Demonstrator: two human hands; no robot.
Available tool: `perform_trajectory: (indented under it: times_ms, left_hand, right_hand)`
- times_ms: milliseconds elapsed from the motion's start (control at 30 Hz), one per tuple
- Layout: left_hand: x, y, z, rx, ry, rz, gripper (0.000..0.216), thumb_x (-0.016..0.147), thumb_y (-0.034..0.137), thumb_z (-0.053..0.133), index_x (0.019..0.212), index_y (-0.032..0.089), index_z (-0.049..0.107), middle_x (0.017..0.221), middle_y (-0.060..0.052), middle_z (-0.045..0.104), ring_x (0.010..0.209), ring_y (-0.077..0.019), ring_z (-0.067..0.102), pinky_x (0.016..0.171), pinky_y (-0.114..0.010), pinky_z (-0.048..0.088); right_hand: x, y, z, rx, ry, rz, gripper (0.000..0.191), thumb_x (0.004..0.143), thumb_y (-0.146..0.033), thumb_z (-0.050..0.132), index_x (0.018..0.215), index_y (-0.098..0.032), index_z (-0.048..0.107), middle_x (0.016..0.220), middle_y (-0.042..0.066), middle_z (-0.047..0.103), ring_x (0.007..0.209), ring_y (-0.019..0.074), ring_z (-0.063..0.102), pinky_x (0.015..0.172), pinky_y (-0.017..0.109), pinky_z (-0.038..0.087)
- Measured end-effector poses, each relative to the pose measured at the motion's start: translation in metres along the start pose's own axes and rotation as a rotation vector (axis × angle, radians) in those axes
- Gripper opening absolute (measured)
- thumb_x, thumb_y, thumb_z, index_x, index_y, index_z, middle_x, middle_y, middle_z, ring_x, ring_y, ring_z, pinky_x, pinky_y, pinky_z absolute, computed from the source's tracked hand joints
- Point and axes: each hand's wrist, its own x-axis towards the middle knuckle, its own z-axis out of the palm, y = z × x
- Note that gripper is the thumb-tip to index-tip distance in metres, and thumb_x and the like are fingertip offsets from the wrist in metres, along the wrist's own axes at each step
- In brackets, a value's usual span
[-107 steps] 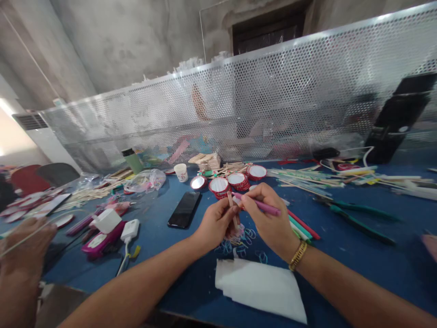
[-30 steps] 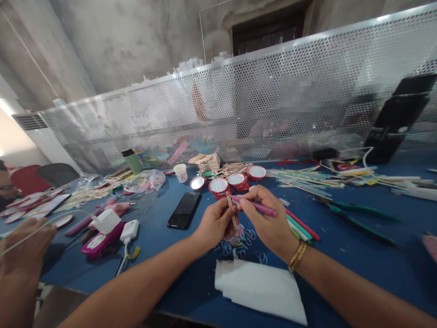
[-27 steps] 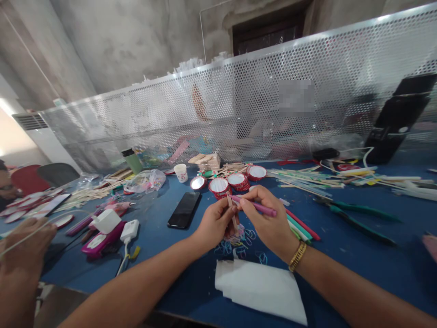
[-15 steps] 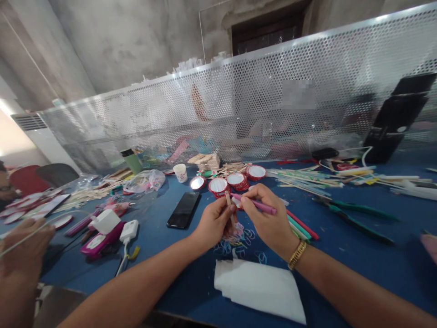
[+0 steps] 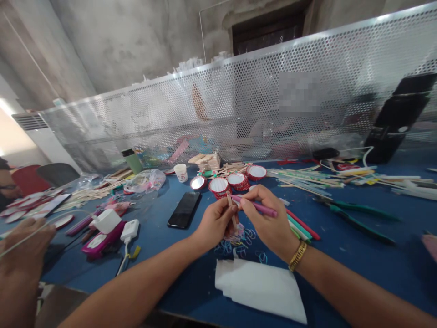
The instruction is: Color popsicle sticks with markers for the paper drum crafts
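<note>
My left hand [image 5: 217, 222] pinches a flat wooden craft stick [image 5: 233, 219] upright between thumb and fingers. In my right hand [image 5: 269, 217] is a purple marker pen [image 5: 261, 208], held like a pencil, its tip at the upper end of the stick. Whether tip and stick touch I cannot make out. Small coloured rubber bands [image 5: 243, 239] lie loose on the blue table below my hands. Red, teal and green markers [image 5: 300, 228] rest beside my right wrist. A folded white cloth or paper [image 5: 261, 289] lies in front of me.
Behind my hands stand stacked red-and-white tape rolls [image 5: 239, 181], with a paper cup [image 5: 180, 172] and a black phone [image 5: 184, 209] to their left. Green-handled pliers [image 5: 358, 218] lie at right. A power strip [image 5: 102, 239] and another person's hand [image 5: 27, 243] are at left. A perforated metal screen [image 5: 164, 114] borders the back.
The purple marker has shifted very slightly at the top of the stick. Both hands keep their grips and almost the same places.
</note>
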Motion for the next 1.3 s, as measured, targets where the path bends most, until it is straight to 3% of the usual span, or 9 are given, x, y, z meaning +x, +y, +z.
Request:
perform_trajectory:
  times_ms: [500, 1300]
  left_hand:
    - [-0.0001, 0.0017, -0.0012, 0.055, 0.012, 0.022, 0.041, 0.087, 0.059, 0.054, 0.076, 0.019, 0.048, 0.053, 0.006, 0.05, 0.037, -0.0075, 0.044, 0.035, -0.018, 0.036]
    - [0.0012, -0.0013, -0.0021, 0.055, 0.019, 0.048, 0.041, 0.086, 0.058, 0.056, 0.076, 0.019, 0.049, 0.053, 0.007, 0.047, 0.038, -0.0068, 0.042, 0.037, -0.018, 0.034]
  right_hand:
    - [0.0031, 0.002, -0.003, -0.044, 0.052, -0.043, 0.014, 0.084, -0.016, 0.057, 0.071, -0.021, 0.054, 0.068, -0.002, 0.057, 0.062, 0.013, 0.053, 0.061, 0.028, 0.041]
    - [0.0037, 0.0011, -0.0011, -0.146, 0.006, -0.099, 0.013, 0.083, -0.015, 0.058, 0.071, -0.02, 0.054, 0.07, -0.002, 0.058, 0.067, 0.0139, 0.054, 0.064, 0.03, 0.041]
